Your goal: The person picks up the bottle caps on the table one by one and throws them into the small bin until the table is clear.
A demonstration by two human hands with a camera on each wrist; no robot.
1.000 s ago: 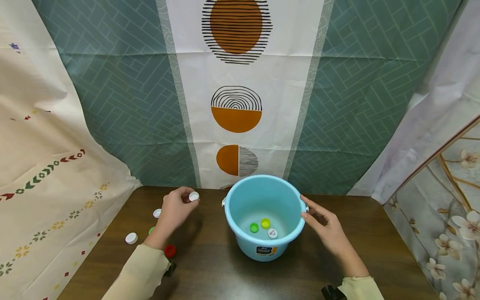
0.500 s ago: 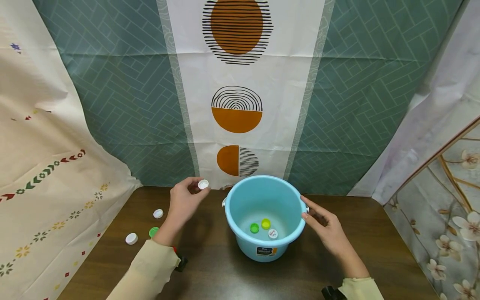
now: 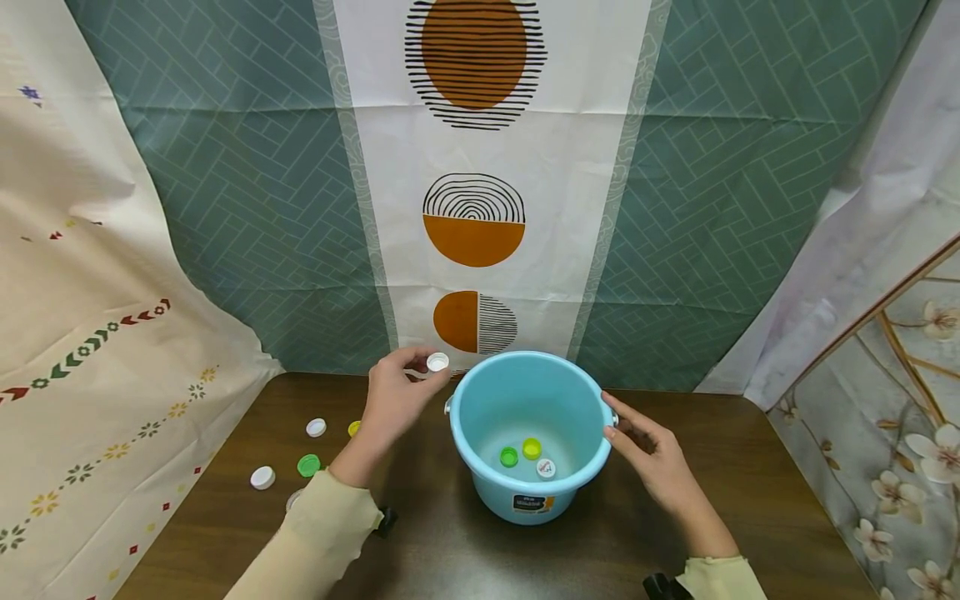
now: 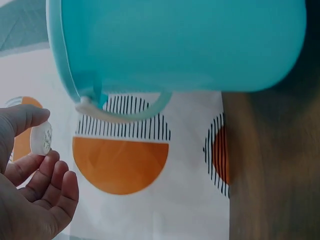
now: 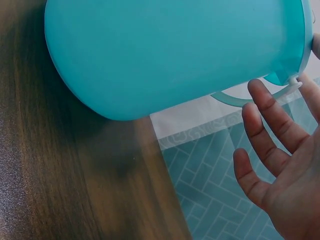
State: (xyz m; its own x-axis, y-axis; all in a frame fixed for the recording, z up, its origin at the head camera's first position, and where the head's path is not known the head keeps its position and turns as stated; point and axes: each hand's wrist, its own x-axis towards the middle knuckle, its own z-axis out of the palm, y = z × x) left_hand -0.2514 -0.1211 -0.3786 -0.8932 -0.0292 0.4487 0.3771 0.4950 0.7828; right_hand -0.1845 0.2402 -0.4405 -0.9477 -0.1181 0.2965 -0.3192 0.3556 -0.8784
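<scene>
My left hand (image 3: 393, 400) pinches a white bottle cap (image 3: 437, 362) between thumb and fingers, just left of the light-blue bucket (image 3: 528, 500). In the left wrist view the cap (image 4: 41, 138) is seen edge-on below the bucket's handle (image 4: 132, 116), apart from the bucket. On the bucket's right side, my right hand (image 3: 660, 467) touches the rim with thumb and index finger near the handle joint. The right wrist view shows its other fingers (image 5: 265, 137) loosely extended beside the bucket wall. Inside the bucket lie a green cap (image 3: 508, 456), a yellow cap (image 3: 532, 448) and a white cap (image 3: 546, 468).
Left on the brown table (image 3: 600, 558) lie white caps (image 3: 262, 477), a green cap (image 3: 308, 465) and a yellow cap (image 3: 354, 427). One pale cap is partly behind the left forearm. A patterned cloth (image 3: 480, 150) hangs behind the table.
My left hand has carried the white bottle cap right and slightly up, close to the bucket's left rim. The yellow cap on the table has come into sight. The right hand and bucket stay put.
</scene>
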